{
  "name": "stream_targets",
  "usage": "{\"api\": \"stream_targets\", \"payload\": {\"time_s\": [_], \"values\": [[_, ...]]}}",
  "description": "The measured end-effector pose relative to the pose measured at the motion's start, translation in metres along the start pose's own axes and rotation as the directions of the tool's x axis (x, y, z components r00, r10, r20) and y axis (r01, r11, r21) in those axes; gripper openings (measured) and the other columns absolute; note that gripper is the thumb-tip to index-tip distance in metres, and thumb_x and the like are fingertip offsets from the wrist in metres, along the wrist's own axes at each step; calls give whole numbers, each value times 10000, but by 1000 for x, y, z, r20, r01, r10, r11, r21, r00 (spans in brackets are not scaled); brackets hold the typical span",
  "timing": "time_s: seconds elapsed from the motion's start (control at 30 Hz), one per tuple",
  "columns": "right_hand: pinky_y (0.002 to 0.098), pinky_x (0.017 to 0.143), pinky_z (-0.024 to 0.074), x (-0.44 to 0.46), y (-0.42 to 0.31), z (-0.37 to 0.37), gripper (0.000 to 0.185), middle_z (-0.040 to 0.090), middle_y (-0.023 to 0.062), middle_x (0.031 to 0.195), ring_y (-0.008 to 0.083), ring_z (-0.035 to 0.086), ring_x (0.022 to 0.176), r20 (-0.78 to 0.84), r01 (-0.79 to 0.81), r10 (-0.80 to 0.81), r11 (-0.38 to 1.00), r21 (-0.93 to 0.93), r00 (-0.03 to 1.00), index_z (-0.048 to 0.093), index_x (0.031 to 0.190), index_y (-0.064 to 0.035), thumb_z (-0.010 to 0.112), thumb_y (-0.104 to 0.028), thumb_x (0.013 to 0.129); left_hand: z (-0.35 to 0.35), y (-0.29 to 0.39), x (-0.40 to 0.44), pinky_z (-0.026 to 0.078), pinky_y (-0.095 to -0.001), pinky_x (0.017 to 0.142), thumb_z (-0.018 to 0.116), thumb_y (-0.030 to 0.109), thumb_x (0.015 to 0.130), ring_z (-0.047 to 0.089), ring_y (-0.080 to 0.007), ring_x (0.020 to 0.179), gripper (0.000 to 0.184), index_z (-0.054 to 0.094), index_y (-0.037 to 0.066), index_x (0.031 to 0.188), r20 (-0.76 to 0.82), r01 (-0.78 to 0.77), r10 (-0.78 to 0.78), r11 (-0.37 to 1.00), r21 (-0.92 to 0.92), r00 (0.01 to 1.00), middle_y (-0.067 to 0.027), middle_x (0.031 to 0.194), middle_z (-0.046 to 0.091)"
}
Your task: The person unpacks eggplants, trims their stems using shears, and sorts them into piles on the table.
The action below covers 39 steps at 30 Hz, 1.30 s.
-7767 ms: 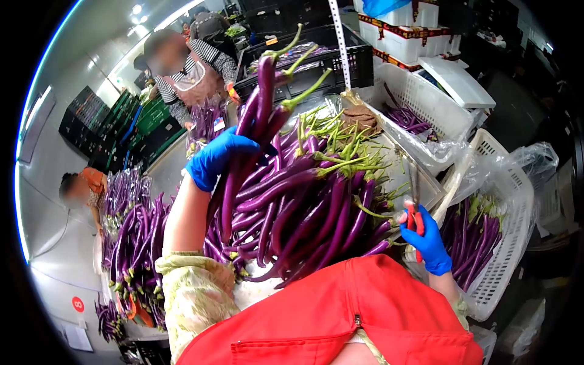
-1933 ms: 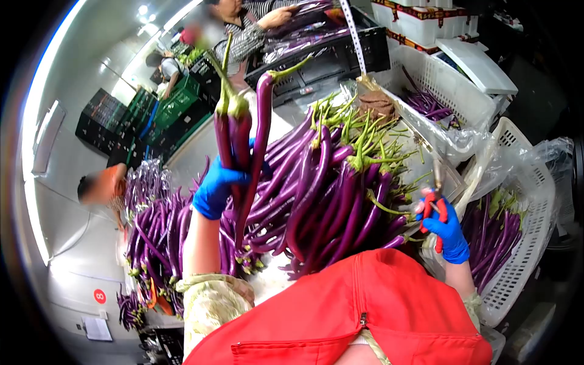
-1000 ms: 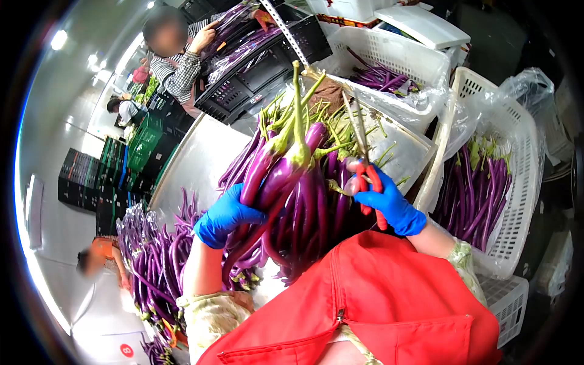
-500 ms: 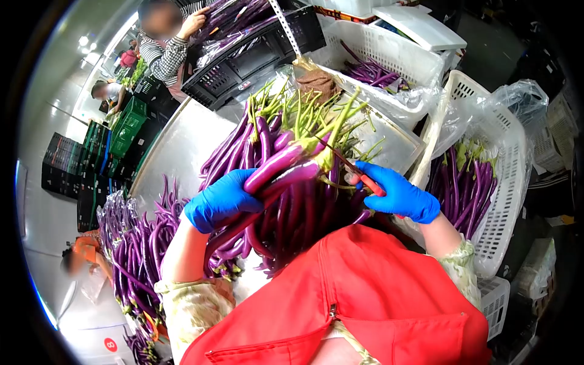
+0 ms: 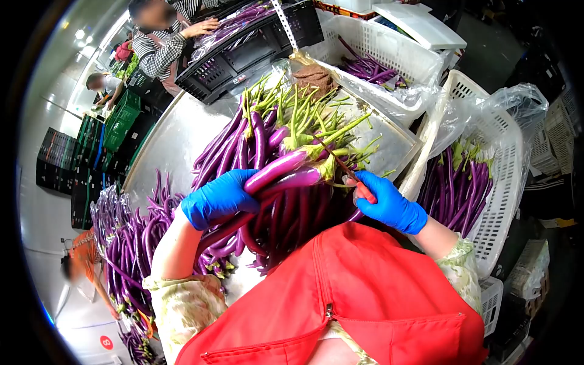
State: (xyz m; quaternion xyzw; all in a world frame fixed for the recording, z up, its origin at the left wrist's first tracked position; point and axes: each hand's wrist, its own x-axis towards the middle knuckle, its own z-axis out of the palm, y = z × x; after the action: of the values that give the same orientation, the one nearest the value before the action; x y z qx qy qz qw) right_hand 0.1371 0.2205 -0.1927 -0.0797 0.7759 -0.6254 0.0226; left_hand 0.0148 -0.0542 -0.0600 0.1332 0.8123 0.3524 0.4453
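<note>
My left hand (image 5: 220,198), in a blue glove, is closed around a few long purple eggplants (image 5: 286,173), their green caps pointing up and right. In my right hand (image 5: 389,204), also gloved in blue, is a pair of red-handled scissors (image 5: 365,192). Their slim dark blade lies across the green stems (image 5: 331,137) of the held eggplants; a second blade cannot be made out. Beneath both hands a large heap of eggplants (image 5: 225,146) covers part of the metal table (image 5: 161,143), stems mostly toward the far side.
Bagged eggplants (image 5: 115,213) lie at left. A white crate (image 5: 496,201) with eggplants stands at right, another white crate (image 5: 389,45) behind. A black crate (image 5: 243,58) sits at the far edge near a co-worker (image 5: 161,55). A brown cloth (image 5: 315,80) lies behind the stems.
The scissors and my right hand have shifted slightly down and left, staying at the stems. My left hand keeps its hold. The co-worker's hand has moved over the black crate.
</note>
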Motion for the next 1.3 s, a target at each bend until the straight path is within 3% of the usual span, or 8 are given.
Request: {"api": "stream_targets", "payload": {"time_s": [0.37,0.47,0.57,0.77,0.93,1.13,1.2,1.3], "values": [[242,671,464,-4,42,11,420,537,18,889,101,536,753,-136,-69,157,863,501,978,478,1214,-12,607,-38,815,-29,-26,-43,423,-293,923,688,-6,620,539,-137,963,585,560,28,1190,-245,-232,188,959,-165,951,-33,1043,615],[231,437,429,8,23,11,522,490,27,806,86,476,591,-244,-86,247,847,525,938,429,1253,-48,553,28,752,-37,-50,-100,430,-297,910,690,11,623,561,-150,942,570,553,13,1177,-665,-616,321,742,-267,674,-49,1006,631],[233,667,416,16,47,5,551,513,47,887,105,483,724,-230,-15,176,823,568,957,388,1319,-1,547,-65,795,-43,-91,-150,457,-328,868,673,51,648,598,-193,927,434,601,3,1073,-947,-834,141,523,-176,288,-108,996,657],[255,705,429,32,48,-3,590,521,68,930,125,493,799,-108,-95,175,851,517,979,346,1356,-3,540,-83,805,-118,-226,-221,502,-304,589,669,85,775,593,-186,641,170,632,19,927,-752,-874,-453,176,452,-480,-65,806,622],[260,708,429,39,45,4,595,523,72,942,128,495,798,-131,-92,183,856,509,974,337,1364,-7,537,-87,808,-154,-339,-246,504,-437,626,683,404,754,596,-269,657,348,608,123,945,-587,-919,-749,74,387,-307,-98,830,636],[265,712,430,29,46,-3,602,525,76,956,131,497,797,-141,-78,175,854,515,974,327,1373,-11,533,-91,813,-134,-418,-191,460,-457,894,486,483,876,553,-308,976,530,502,84,1224,-666,-852,-557,459,251,-496,-156,1141,563],[279,730,429,24,51,-6,615,529,87,992,136,504,807,-169,-75,194,840,537,966,310,1386,-24,534,-103,819,-122,-426,-188,395,-486,984,464,417,908,424,-315,1178,558,379,61,1328,-787,-923,-513,338,182,-343,-158,1314,438],[279,723,433,24,53,-10,611,528,87,996,138,508,804,-162,-79,194,842,534,968,308,1386,-27,531,-99,822,-108,-371,-202,389,-545,1004,465,384,927,340,-394,1276,621,269,46,1410,-714,-916,-679,-377,141,169,-198,1401,356]]}}
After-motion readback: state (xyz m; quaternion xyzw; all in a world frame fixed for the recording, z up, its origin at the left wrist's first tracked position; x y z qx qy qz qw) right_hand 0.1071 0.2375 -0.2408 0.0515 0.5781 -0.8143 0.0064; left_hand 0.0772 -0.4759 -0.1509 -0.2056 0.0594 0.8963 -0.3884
